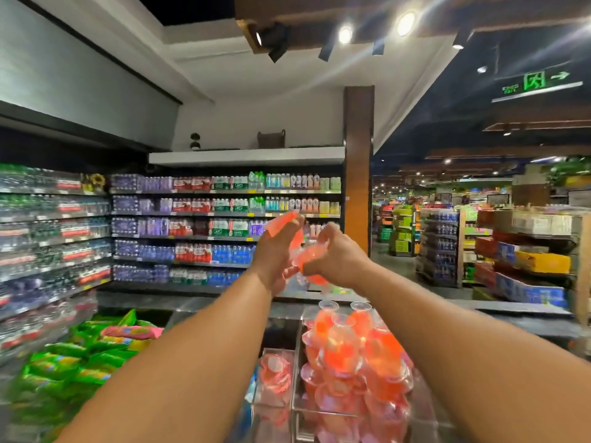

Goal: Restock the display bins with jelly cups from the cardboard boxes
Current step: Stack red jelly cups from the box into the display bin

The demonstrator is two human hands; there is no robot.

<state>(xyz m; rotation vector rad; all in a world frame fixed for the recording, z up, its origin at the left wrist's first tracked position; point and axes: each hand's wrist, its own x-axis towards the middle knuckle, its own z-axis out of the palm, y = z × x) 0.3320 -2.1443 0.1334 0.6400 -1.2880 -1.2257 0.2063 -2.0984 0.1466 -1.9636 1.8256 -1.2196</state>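
While both hands, left (277,257) and right (332,254), clutch red cups (307,259) with curled fingers, the heaped bin (323,410) lies straight below, nearer the right

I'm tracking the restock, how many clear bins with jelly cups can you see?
2: a heaped bin lower centre-right under the right hand, and a smaller bin just left of it. Others may be out of frame.

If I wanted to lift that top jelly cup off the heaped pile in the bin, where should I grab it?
Probably by its clear flared rim, coming from above. The top jelly cup stands on the heap in the bin with that rim up and free, while its orange body is wedged among neighbours. Pinch the rim's opposite edges and lift straight up, so the loose pile is less likely to slide.
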